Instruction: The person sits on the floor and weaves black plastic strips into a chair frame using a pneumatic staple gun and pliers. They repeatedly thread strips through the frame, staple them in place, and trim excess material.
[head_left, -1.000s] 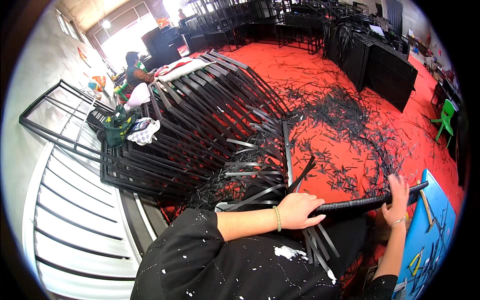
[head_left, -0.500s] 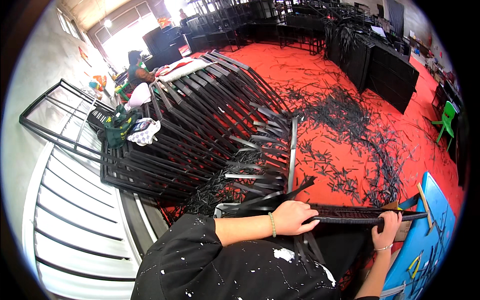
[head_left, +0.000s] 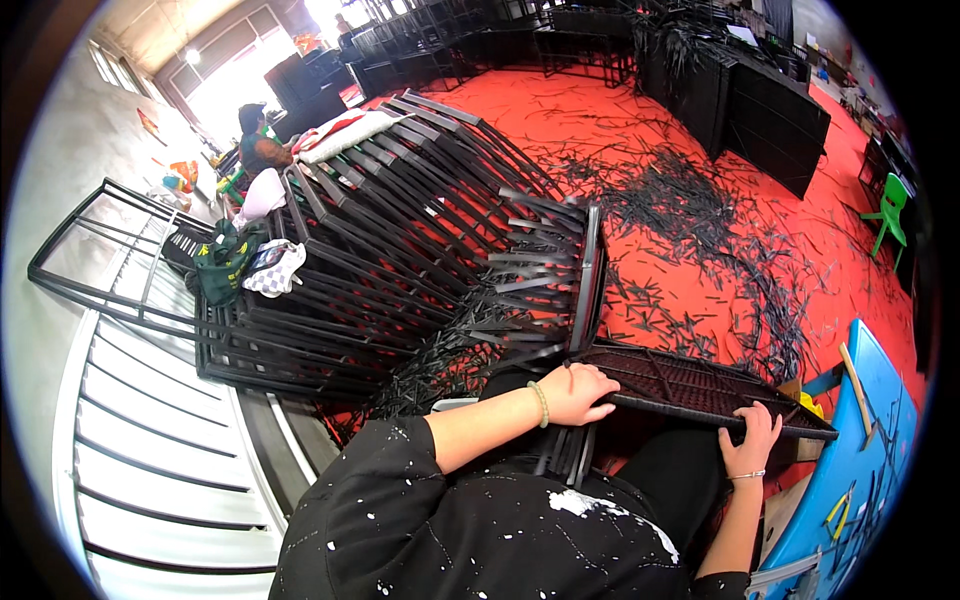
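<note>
A black woven wicker frame (head_left: 690,388) lies across in front of me, its meshed face showing. My left hand (head_left: 580,393), with a beaded bracelet, grips the near edge at its left end, thumb stretched along it. My right hand (head_left: 752,440) curls over the same edge toward the right end, fingers on top. From the left end an upright part (head_left: 592,285) of the frame stretches away from me, with many loose flat black strips (head_left: 540,270) sticking out to its left. More strips (head_left: 565,455) hang below my left hand.
Black metal frames (head_left: 390,220) stand in a row at left, with bags (head_left: 225,265) on them. A blue panel (head_left: 850,470) at right carries yellow-handled pliers (head_left: 838,512) and a wooden-handled tool (head_left: 857,390). Strip scraps (head_left: 680,200) litter the red floor. A person (head_left: 262,145) sits far left.
The wicker frame has tilted, so its meshed face now shows where mostly its edge was visible. Both hands have kept their hold and shifted slightly left.
</note>
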